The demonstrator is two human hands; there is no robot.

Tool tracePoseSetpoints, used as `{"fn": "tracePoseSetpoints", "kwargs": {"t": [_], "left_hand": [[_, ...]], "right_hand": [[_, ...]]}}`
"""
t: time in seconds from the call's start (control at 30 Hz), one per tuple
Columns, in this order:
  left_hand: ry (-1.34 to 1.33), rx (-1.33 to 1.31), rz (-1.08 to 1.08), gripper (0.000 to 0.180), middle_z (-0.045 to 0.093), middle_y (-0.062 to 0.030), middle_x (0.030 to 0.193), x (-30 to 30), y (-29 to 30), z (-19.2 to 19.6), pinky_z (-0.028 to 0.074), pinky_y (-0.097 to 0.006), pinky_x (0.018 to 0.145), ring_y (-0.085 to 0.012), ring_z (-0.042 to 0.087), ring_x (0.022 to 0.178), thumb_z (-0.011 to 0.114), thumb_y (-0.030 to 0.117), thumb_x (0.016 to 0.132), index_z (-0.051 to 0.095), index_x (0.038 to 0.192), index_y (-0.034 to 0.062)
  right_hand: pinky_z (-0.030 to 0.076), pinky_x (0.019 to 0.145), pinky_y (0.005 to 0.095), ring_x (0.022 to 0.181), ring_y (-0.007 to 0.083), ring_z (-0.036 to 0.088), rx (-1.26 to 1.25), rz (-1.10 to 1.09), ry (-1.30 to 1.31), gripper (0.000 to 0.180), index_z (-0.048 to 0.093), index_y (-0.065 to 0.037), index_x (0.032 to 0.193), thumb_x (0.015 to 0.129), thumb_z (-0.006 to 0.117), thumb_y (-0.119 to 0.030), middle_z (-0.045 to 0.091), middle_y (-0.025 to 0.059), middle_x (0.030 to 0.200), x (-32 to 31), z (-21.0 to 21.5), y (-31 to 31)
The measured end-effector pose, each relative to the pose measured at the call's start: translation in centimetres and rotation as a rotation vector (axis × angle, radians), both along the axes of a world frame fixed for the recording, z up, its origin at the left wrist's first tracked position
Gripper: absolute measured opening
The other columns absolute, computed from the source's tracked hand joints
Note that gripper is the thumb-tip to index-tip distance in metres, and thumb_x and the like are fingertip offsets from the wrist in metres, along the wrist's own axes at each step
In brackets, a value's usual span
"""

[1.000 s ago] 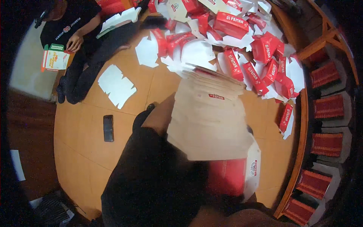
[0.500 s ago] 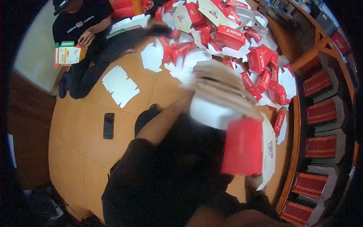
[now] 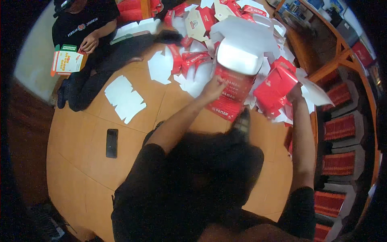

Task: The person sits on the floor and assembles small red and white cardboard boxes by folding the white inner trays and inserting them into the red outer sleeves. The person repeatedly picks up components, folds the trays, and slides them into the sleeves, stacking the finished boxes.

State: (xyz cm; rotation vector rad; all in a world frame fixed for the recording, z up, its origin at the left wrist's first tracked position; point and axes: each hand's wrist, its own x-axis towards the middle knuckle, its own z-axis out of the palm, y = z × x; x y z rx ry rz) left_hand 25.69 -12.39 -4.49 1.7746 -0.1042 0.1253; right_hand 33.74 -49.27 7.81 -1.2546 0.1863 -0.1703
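At the far left, a green-and-yellow carton is held by a seated person's hand, and a dark phone lies on the wooden floor below a flat white carton blank. Nearer the middle, the left hand is closed on the edge of a red-and-white box stack over the pile of red cartons. Well apart, at the right, a folded red box is gripped by the right hand, beside shelves of stacked red boxes.
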Motion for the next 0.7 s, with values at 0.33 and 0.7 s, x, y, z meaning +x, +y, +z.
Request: {"fn": "tracePoseSetpoints", "kwargs": {"t": [0.33, 0.7], "left_hand": [[-0.045, 0.204, 0.281, 0.082, 0.055, -0.0267, 0.129, 3.9, 3.6, -8.4, 0.043, -0.049, 0.101, -0.0424, 0.052, 0.122, 0.079, 0.044, 0.080, 0.041, 0.137, -0.0006], [0.603, -0.466, 0.465, 0.083, 0.060, -0.0200, 0.112, -5.0, -3.1, -15.1, 0.053, -0.047, 0.081, -0.0322, 0.062, 0.097, 0.065, 0.061, 0.087, 0.040, 0.141, 0.0027]], "right_hand": [[0.054, 0.070, 0.0365, 0.085, 0.0197, 0.065, -0.149, 0.039, 0.069, 0.041, 0.064, -0.007, 0.116, 0.096, 0.057, -0.042, 0.066, 0.0075, 0.100, 0.9, -10.3, -2.2], [0.055, 0.076, 0.0457, 0.098, 0.0279, 0.067, -1.178, 0.278, 1.028, 0.071, 0.056, 0.001, 0.124, 0.084, 0.067, -0.057, 0.067, 0.0167, 0.101, -20.0, -26.5, -17.3]]}}
